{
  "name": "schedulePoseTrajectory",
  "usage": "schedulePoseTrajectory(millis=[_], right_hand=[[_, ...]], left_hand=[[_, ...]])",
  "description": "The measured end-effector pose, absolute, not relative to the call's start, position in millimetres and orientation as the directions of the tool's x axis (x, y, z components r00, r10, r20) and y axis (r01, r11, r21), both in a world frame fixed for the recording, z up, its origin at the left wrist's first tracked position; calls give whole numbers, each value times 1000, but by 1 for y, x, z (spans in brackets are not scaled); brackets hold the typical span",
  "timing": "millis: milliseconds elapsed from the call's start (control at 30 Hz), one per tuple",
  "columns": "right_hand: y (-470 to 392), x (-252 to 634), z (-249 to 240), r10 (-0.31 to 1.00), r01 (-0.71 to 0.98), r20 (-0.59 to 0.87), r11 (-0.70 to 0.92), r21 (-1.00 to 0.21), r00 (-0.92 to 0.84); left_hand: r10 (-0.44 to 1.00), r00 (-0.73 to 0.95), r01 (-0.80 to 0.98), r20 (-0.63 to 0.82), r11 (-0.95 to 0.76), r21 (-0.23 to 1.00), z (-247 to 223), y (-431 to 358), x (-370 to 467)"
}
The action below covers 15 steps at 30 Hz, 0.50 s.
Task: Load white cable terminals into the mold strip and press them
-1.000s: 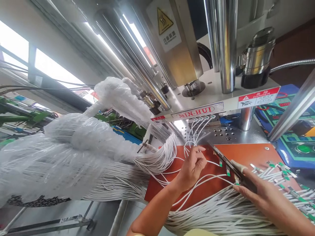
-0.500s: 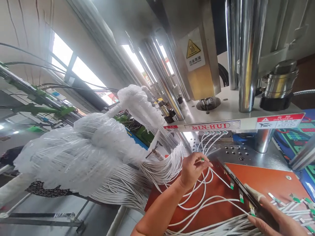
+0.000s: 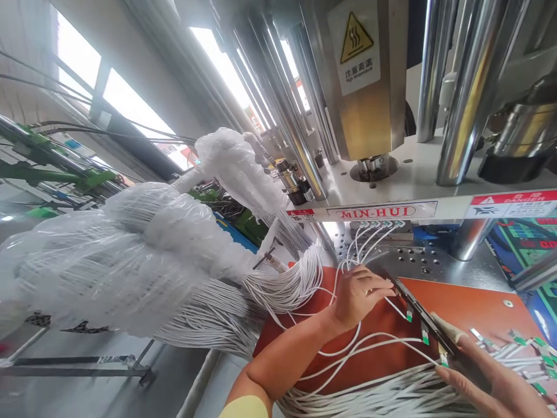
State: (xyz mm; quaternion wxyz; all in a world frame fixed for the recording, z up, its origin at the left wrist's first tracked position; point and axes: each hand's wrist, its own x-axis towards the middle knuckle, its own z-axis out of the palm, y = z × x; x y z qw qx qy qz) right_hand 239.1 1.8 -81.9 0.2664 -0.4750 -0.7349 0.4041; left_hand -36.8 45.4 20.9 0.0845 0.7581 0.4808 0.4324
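Note:
My right hand (image 3: pixel 483 371) grips a long dark metal bar (image 3: pixel 420 313) near its lower end, thumb on the near side. Along the bar's left edge sit several white cable ends with green circuit-board connectors (image 3: pixel 425 337). At the bar's far end is my left hand (image 3: pixel 361 296), its thumb and fingers pinched together on a cable end that they mostly hide. White cables (image 3: pixel 374 337) loop from there across the reddish-brown mat (image 3: pixel 322 348).
A press with a "MIN-HUI" plate (image 3: pixel 383 212) stands ahead, several cables running into it. Plastic-wrapped cable bundles (image 3: pixel 174 232) hang at left. Loose connectors (image 3: pixel 517 348) lie at right, with more cables (image 3: pixel 369 400) along the near edge.
My left hand has moved right, its fingertips now against the bar's far end with the cable end. The right hand still grips the bar. The view has shifted slightly.

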Motion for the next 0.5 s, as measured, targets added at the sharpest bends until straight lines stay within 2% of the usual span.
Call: schedulePoseTrajectory(millis=[133,300,400,500], right_hand=[[0,240,-68,918,489,-15,197,-850,-396],[-2,233,-50,920,462,-29,169,-871,-392],[-1,230,-37,909,403,-20,164,-900,-416],[0,230,-30,921,417,-28,149,-897,-390]], left_hand=[[827,276,570,490,-551,610,-8,36,-30],[902,185,557,389,-423,715,-15,26,-30],[923,147,601,356,-370,709,-15,20,-28],[925,140,624,354,-360,693,-15,18,-25]])
